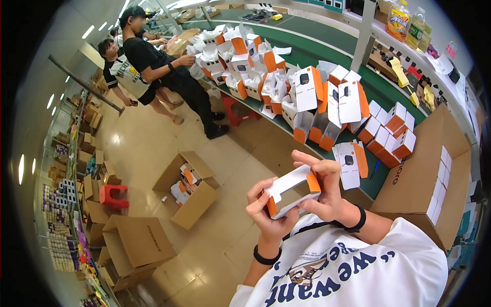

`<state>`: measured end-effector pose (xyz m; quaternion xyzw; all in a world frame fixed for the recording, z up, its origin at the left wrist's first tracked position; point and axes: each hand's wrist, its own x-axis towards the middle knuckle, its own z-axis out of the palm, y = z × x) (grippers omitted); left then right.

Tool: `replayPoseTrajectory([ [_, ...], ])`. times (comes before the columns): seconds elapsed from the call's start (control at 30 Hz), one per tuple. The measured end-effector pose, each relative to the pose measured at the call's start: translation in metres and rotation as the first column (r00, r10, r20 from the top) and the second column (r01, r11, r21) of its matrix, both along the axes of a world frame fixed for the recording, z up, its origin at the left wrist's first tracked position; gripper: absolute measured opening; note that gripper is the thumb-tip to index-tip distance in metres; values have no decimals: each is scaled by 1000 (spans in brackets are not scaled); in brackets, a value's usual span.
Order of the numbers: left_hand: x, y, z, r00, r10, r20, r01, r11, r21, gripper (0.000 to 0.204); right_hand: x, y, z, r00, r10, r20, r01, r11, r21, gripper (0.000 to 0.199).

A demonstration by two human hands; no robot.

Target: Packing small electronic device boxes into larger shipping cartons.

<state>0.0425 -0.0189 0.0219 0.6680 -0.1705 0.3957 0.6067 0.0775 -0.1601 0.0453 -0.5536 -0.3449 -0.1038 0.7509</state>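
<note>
Held in front of my chest is a small white and orange carton (280, 187) with its top opened and its inside showing. My left hand (267, 214) grips the carton's left end, fingers along the far side and thumb below. Around the right end, my right hand (329, 188) has its thumb against the near wall, while its upper fingers reach past the orange end flap. Just beyond my right hand, a flattened white and orange carton (350, 165) with a dark device printed on it lies at the bench edge.
On the green bench (327, 41), several opened cartons (245, 61) stand stuffed with white wrapping. Closed small boxes (384, 140) are stacked at the right, beside a large cardboard box (422, 179). Another cardboard box (197, 207) sits on the floor. Two people stand at the far left.
</note>
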Motion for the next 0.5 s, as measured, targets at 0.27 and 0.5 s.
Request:
replayPoseTrajectory([
  [0.27, 0, 10, 5, 994, -42, -103, 49, 996, 76, 58, 7, -5, -2, 991, -21, 130, 40, 989, -145, 45],
  [0.5, -1, 11, 5, 993, 47, -107, -42, 998, 50, 53, 8, -6, -5, 996, -19, 87, 35, 981, -193, 42],
])
